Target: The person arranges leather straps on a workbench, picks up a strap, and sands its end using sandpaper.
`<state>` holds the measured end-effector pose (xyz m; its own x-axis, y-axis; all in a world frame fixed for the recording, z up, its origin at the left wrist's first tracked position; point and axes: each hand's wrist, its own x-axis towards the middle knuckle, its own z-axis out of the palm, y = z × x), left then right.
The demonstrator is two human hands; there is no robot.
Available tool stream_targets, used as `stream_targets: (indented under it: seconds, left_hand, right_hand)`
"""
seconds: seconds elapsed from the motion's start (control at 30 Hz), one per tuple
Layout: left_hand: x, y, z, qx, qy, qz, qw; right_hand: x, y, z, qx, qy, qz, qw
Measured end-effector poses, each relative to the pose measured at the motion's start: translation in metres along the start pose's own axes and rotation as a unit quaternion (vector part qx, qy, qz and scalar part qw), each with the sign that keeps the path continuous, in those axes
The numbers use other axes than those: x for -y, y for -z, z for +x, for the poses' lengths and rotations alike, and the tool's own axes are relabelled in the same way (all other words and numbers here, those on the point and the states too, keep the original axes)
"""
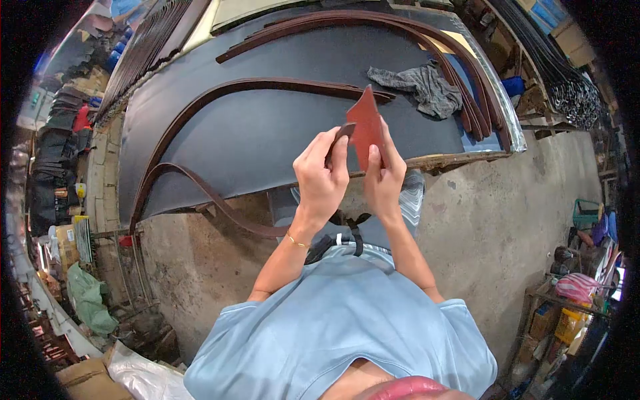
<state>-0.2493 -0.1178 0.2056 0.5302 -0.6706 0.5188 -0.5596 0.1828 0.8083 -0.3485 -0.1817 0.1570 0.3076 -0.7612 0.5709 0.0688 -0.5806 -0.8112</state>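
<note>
Near the middle of the view, my left hand [320, 167] is closed round the end of a dark brown strip [342, 139], thumb on top. Just to its right, my right hand [387, 170] pinches a reddish-brown flat piece [365, 130] that stands upright with its pointed corner up. The two hands are close together over the table's front edge. Behind them, a bundle of long brown strips [250, 83] curves over the dark tabletop [233, 147]. One looped strip [220, 200] hangs past the front edge toward my left forearm.
More brown strips [347, 19] arc along the table's back and right side. A grey cloth [427, 87] lies crumpled at the right. Shelves with baskets and a pink striped bundle [579, 287] stand at the lower right, a green bag [90, 300] at the lower left.
</note>
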Motion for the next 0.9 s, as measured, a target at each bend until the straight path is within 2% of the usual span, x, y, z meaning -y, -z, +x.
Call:
stream_targets:
  seconds: [0.03,0.07,0.1,0.17,0.27,0.3,0.33,0.4,0.47,0.53,0.57,0.6,0.7,0.77,0.8,0.87,0.9]
  left_hand:
    - [0.000,0.000,-0.001,0.014,0.045,0.001,0.999]
    - [0.002,-0.003,-0.002,0.017,0.047,0.001,0.999]
    - [0.004,-0.008,-0.002,-0.004,-0.012,0.007,1.000]
    - [0.008,-0.010,0.002,-0.032,-0.116,0.047,0.992]
    - [-0.007,-0.001,0.006,-0.024,-0.077,0.083,0.993]
    - [-0.002,0.000,0.004,-0.009,-0.090,0.076,0.993]
    - [0.003,0.000,0.004,-0.012,-0.091,0.077,0.993]
    - [0.012,-0.002,0.001,-0.001,-0.097,0.079,0.992]
    - [0.017,-0.001,-0.001,0.020,-0.073,0.070,0.995]
    - [0.018,0.000,0.000,0.009,-0.108,0.048,0.993]
    - [0.009,0.000,-0.001,0.001,-0.080,0.071,0.994]
    - [0.009,-0.003,0.000,-0.014,-0.091,0.062,0.994]
    - [0.013,-0.003,0.004,-0.027,-0.109,0.066,0.991]
    - [0.008,0.002,0.002,0.022,-0.088,0.038,0.995]
    - [0.009,-0.002,0.004,0.022,-0.091,0.034,0.995]
    - [0.011,-0.008,0.001,-0.033,-0.127,0.057,0.990]
    - [0.016,-0.006,0.005,-0.015,-0.132,0.049,0.990]
  right_hand:
    - [0.005,-0.001,0.002,-0.004,-0.047,0.033,0.998]
    - [0.012,-0.002,0.002,-0.009,-0.096,0.066,0.993]
    - [0.021,-0.001,0.001,0.017,-0.063,0.032,0.997]
    - [0.039,-0.004,0.001,0.009,0.040,-0.013,0.999]
    - [0.032,-0.001,0.002,0.021,0.107,-0.079,0.991]
    - [0.025,0.000,0.001,0.038,0.134,-0.115,0.984]
    - [0.021,0.000,0.002,0.039,0.137,-0.113,0.983]
    - [0.017,0.002,0.001,0.079,0.082,-0.050,0.992]
    - [0.024,0.000,0.004,0.069,0.112,-0.061,0.989]
    - [0.024,0.001,0.004,0.081,0.184,-0.106,0.974]
    - [0.021,0.004,0.005,0.075,0.101,-0.075,0.989]
    - [0.017,0.002,0.007,0.062,0.044,-0.051,0.996]
    - [0.022,0.006,0.011,0.080,0.090,-0.060,0.991]
    - [0.025,0.006,0.010,0.094,0.175,-0.112,0.974]
    - [0.025,0.008,0.014,0.092,0.177,-0.116,0.973]
    - [0.029,0.009,0.016,0.066,0.088,-0.072,0.991]
    - [0.037,0.007,0.014,0.076,0.125,-0.093,0.985]
